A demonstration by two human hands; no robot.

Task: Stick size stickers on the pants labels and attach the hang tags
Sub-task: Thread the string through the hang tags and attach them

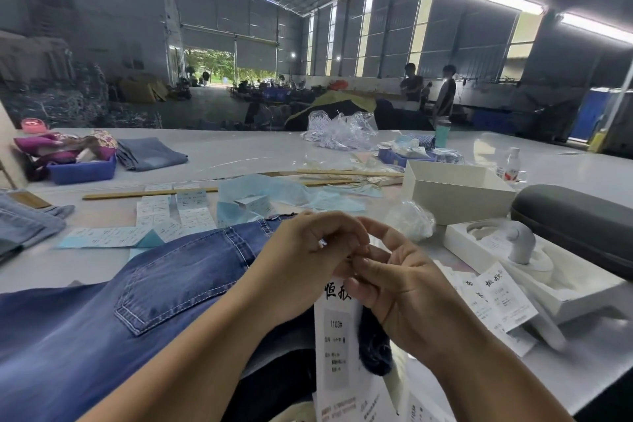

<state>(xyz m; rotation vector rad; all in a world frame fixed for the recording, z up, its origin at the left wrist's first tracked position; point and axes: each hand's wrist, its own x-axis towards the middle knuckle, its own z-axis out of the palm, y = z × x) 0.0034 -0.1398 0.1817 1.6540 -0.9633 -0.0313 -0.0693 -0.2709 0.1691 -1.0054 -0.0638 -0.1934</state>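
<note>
Blue jeans (144, 301) lie across the table in front of me, back pocket up. A white hang tag (337, 346) with black characters hangs below my hands. My left hand (308, 250) and my right hand (394, 281) meet above it, fingers curled, and pinch the tag's top edge together; whatever else sits between the fingertips is hidden. More white hang tags (500, 298) lie to the right. Sticker sheets (171, 212) on blue backing lie beyond the jeans.
A white open box (459, 192), a grey case (575, 223) and a white foam tray (534, 271) stand at the right. Wooden sticks (150, 193), blue tissue (274, 192), folded jeans (150, 152) and a blue bin (82, 169) lie further back. Two people stand far behind.
</note>
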